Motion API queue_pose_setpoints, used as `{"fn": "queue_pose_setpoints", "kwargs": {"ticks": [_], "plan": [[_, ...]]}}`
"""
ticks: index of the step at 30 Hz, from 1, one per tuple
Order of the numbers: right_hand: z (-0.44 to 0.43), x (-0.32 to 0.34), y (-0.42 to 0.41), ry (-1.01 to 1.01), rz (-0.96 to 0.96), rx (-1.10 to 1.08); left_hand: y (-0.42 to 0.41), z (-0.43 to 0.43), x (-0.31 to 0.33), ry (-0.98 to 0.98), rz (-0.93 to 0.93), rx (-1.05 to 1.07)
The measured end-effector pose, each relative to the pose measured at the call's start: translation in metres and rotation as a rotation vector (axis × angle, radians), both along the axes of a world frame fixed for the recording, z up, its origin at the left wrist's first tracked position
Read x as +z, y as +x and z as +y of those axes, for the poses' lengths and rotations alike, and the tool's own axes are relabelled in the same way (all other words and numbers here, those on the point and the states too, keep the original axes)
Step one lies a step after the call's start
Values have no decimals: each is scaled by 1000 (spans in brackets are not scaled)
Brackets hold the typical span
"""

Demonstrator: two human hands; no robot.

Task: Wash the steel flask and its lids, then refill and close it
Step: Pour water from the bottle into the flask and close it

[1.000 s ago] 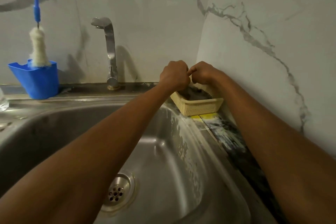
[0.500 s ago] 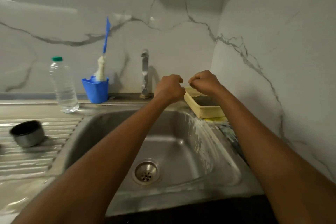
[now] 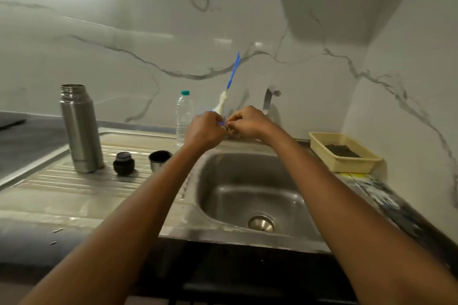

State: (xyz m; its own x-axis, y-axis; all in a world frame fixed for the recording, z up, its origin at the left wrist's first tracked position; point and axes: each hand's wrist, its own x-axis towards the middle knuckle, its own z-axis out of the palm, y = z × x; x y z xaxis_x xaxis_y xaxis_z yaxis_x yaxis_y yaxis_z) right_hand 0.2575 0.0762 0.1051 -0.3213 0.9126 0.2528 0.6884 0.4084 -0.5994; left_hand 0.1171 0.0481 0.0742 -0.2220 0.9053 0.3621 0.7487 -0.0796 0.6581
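The left hand (image 3: 205,131) and right hand (image 3: 247,122) touch above the sink (image 3: 247,181), both curled; whether they hold anything, I cannot tell. The flask (image 3: 80,131) stands lidless

One steel flask (image 3: 80,131); two lids (image 3: 123,163) (image 3: 159,160); one water bottle (image 3: 184,116); one brush (image 3: 222,104); one tap (image 3: 270,96); one basket (image 3: 347,165); one sink (image 3: 247,193).
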Motion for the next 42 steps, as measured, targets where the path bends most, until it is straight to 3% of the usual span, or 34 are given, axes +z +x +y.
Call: {"fn": "queue_pose_setpoints", "kwargs": {"ticks": [11,20,30,38,42], "plan": [[71,-15,-103,95,38,2,-115,67,12,118,-80,214],[148,-56,-162,21,252,-25,-140,166,20,23,-57,30],[172,-84,-183,50,371,7,-138,177,28,48,32,-20],[138,-65,-131,90,469,50,-106,125,61,45,-200,-187],[104,-52,-93,8,709,134,-75,91,82,19,-358,-269]]}}
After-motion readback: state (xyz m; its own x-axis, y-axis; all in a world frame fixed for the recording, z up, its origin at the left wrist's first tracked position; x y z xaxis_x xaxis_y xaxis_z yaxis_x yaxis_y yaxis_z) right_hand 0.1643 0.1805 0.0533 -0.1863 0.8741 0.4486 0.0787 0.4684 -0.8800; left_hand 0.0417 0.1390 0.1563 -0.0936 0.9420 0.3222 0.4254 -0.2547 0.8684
